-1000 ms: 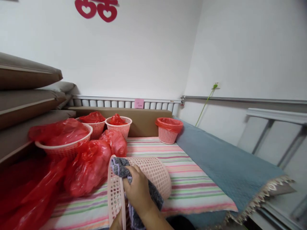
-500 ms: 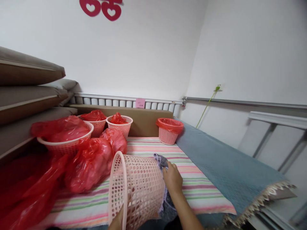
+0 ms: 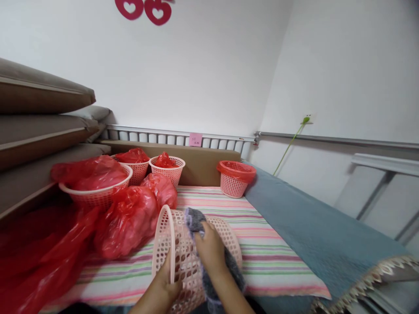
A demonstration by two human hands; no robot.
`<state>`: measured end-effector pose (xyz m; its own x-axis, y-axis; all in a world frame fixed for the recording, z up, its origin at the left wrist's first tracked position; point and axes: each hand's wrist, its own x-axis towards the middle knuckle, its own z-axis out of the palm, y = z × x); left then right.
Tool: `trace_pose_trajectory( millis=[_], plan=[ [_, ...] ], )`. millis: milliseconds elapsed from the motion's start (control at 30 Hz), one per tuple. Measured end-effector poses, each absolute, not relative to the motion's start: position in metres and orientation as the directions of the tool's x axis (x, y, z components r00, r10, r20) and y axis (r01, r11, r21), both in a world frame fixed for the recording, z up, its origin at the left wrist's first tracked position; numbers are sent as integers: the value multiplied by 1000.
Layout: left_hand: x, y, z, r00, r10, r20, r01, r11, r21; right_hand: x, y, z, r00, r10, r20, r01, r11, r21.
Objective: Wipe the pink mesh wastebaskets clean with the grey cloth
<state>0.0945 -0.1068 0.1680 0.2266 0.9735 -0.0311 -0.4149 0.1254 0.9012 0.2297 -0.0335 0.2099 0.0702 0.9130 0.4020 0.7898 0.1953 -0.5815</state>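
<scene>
Low down, we held a pale-pink perforated plastic basket [image 3: 183, 257] on its side by the near edge of a multicoloured striped fabric sheet [image 3: 278, 259], mouth leftward. Our left hand [image 3: 167, 283] gripped its rim; our right hand [image 3: 209, 248] clutched a bunched grey fuzzy cloth [image 3: 195, 220] against its wall. Crumpled red plastic bags [image 3: 131, 220] lay leftward; we noted a red-lined pink basket [image 3: 233, 185] upright at the sheet's far right corner.
</scene>
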Motion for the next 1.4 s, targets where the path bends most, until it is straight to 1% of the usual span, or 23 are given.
trace_pose_trajectory(
  millis=[100, 167, 233, 333, 400, 467, 500, 567, 633, 667, 733, 833, 900, 967, 1067, 1133, 1233, 1300, 1400],
  plan=[
    [92, -108, 166, 216, 976, 43, -417, 52, 907, 188, -50, 228, -48, 882, 468, 584, 405, -703],
    [92, -109, 165, 203, 976, 79, -428, 16, 904, 173, -58, 235, -97, 854, 512, 487, 489, -724],
    [93, -108, 161, 185, 977, 107, -415, -21, 910, 168, -63, 236, -107, 832, 544, 471, 524, -709],
    [95, -106, 148, 192, 963, 187, -382, -102, 919, 176, -62, 227, -116, 812, 572, 533, 536, -654],
    [97, -105, 136, 220, 952, 213, -387, -115, 915, 190, -55, 218, -121, 812, 572, 621, 511, -594],
    [98, -105, 126, 254, 950, 182, -401, -68, 914, 214, -42, 208, -94, 829, 551, 741, 428, -518],
    [98, -106, 122, 270, 948, 168, -406, -46, 913, 228, -34, 203, -61, 844, 532, 803, 358, -476],
    [97, -108, 117, 318, 936, 153, -405, -12, 914, 260, -16, 194, 48, 876, 479, 902, 169, -399],
    [97, -109, 112, 364, 915, 176, -393, -21, 919, 289, 0, 187, 198, 894, 402, 933, -46, -357],
    [96, -110, 109, 376, 907, 191, -385, -35, 922, 301, 5, 184, 251, 892, 377, 933, -119, -339],
    [95, -110, 103, 381, 901, 205, -375, -52, 926, 315, 10, 181, 303, 884, 356, 930, -192, -315],
    [92, -109, 100, 395, 896, 202, -378, -42, 925, 317, 9, 180, 303, 881, 362, 932, -195, -307],
    [91, -105, 109, 395, 899, 190, -396, -21, 918, 314, 6, 180, 301, 884, 357, 931, -192, -311],
    [92, -100, 127, 350, 927, 137, -417, 23, 908, 312, 4, 181, 290, 889, 355, 932, -178, -315],
    [95, -94, 162, 276, 961, 6, -414, 113, 903, 314, 0, 181, 279, 892, 356, 933, -164, -320],
    [98, -95, 178, 265, 964, -33, -417, 146, 897, 317, -2, 182, 290, 897, 335, 927, -175, -332],
    [101, -102, 183, 262, 963, -70, -450, 186, 873, 310, -5, 187, 299, 911, 284, 911, -184, -369],
    [101, -108, 181, 263, 962, -72, -473, 194, 859, 292, -10, 195, 257, 923, 285, 896, -118, -428],
    [102, -114, 177, 233, 972, -17, -473, 129, 872, 247, -23, 212, 112, 924, 367, 824, 119, -553]
  ],
)
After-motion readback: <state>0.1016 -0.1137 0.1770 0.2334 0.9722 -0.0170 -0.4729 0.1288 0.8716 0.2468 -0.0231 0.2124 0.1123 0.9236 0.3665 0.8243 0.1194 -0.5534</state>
